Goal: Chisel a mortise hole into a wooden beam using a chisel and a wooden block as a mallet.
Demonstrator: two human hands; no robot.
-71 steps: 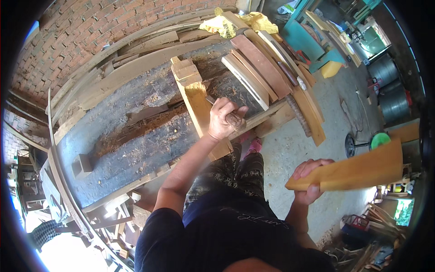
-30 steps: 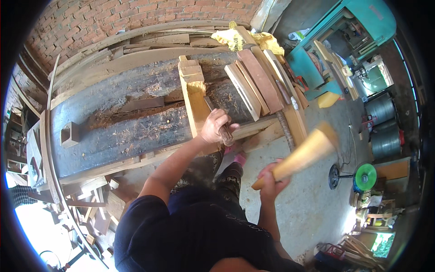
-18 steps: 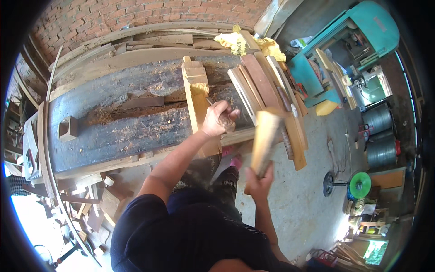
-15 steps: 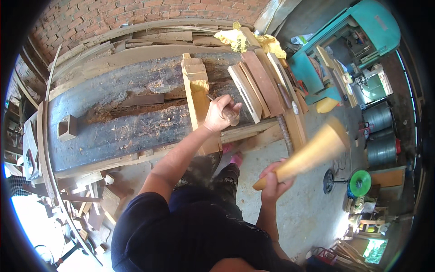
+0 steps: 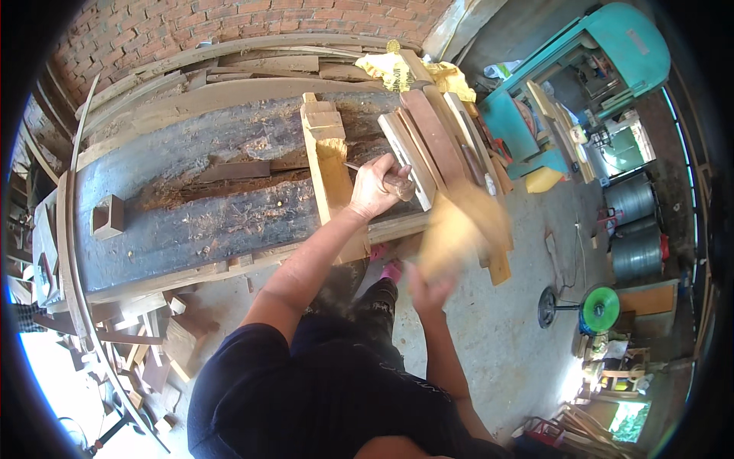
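Observation:
My left hand (image 5: 372,190) is closed around the handle of a chisel (image 5: 400,185). Its thin blade points left, at a hollow cut in a pale wooden block (image 5: 334,172) that lies across the workbench. My right hand (image 5: 430,291), somewhat smeared by motion, grips a yellowish wooden mallet (image 5: 462,229). The mallet's wide head is blurred and stands to the right of and below the chisel's handle end, apart from it. Whether the blade's tip touches the block is too small to tell.
The dark, rough workbench slab (image 5: 191,237) carries a small hollow wooden box (image 5: 108,217) on its left. Several boards (image 5: 433,134) lie just right of my left hand. A teal bandsaw (image 5: 631,46) stands far right, with a green fan (image 5: 600,308) nearer. Wood offcuts (image 5: 183,344) litter the lower left.
The mallet has swung left toward the chisel's handle end, and my right hand has moved left with it. My left hand keeps its hold on the chisel, at nearly the same spot.

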